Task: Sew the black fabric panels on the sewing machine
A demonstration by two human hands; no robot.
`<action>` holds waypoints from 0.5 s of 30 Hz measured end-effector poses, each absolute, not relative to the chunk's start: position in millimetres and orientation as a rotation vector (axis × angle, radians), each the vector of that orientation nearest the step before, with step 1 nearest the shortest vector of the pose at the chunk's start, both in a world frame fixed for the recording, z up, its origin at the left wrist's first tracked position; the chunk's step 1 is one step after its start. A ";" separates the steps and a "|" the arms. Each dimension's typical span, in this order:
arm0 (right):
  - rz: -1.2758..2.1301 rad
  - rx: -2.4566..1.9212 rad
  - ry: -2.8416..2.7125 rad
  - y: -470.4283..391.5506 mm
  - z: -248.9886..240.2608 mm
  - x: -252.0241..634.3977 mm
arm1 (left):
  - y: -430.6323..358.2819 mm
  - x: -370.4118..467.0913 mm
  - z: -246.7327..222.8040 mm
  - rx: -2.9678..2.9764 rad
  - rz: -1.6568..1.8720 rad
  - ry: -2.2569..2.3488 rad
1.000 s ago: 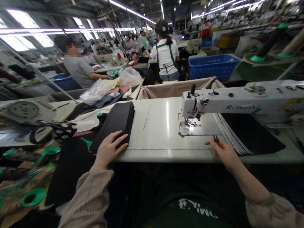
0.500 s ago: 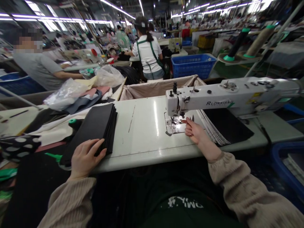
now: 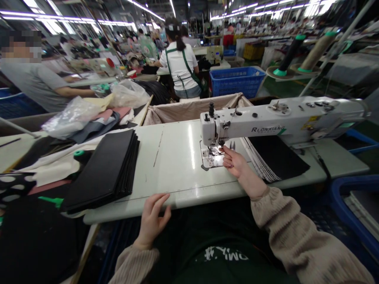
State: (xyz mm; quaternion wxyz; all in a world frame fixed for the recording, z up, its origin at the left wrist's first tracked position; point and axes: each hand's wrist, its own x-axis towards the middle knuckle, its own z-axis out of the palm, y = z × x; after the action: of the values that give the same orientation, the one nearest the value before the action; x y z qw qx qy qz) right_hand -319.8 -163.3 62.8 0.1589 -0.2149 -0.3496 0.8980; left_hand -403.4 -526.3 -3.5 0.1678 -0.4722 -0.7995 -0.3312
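My left hand [image 3: 154,217] is at the table's front edge, fingers loosely spread and nothing in them. To its left lies a stack of black fabric panels [image 3: 103,165]. My right hand [image 3: 233,161] is beside the needle area of the white sewing machine [image 3: 257,122], its fingers curled and thumb and forefinger together near the presser foot [image 3: 213,150]. Whatever they pinch is too small to make out. Two pointed dark blades [image 3: 232,146] show just behind that hand. More black panels with pale edges [image 3: 278,157] lie under the machine arm.
Thread cones [image 3: 318,51] stand at the upper right. A fabric-lined bin [image 3: 189,108] runs behind the white table [image 3: 174,157]. Blue baskets [image 3: 237,81] are behind and at the right. Fabric scraps and plastic bags [image 3: 71,118] lie at the left. Co-workers sit further off.
My left hand has left the black stack and moved right to the table's front edge. My right hand stays by the needle. The view has shifted slightly.
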 end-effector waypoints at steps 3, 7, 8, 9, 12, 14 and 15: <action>2.578 -0.612 -0.997 -163.1 62.6 -319.3 | -499.9 -387.9 -7.6 -1.370 -1.088 -2.390; 2.581 -0.604 -1.007 -162.9 62.8 -318.3 | -465.1 -373.1 -7.6 -1.411 -1.303 -2.473; 2.578 -0.602 -1.010 -162.9 62.7 -318.4 | -457.9 -370.4 -7.8 -1.429 -1.341 -2.474; 2.574 -0.602 -1.013 -162.9 62.4 -318.7 | -451.9 -368.2 -8.2 -1.444 -1.365 -2.472; 2.562 -0.605 -1.021 -162.8 60.7 -320.6 | -441.8 -365.2 -10.0 -1.451 -1.374 -2.472; 2.557 -0.604 -1.027 -162.4 59.0 -321.8 | -441.0 -365.4 -10.8 -1.440 -1.363 -2.478; 2.555 -0.604 -1.029 -162.1 58.3 -322.2 | -441.6 -365.7 -10.9 -1.440 -1.356 -2.480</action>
State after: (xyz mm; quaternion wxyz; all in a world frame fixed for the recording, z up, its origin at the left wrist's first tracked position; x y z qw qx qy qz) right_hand -322.2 -162.1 58.3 0.1600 -0.2113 -0.3603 0.8944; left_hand -365.7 -441.6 -10.9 -0.0152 -0.4540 -0.7816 -0.4274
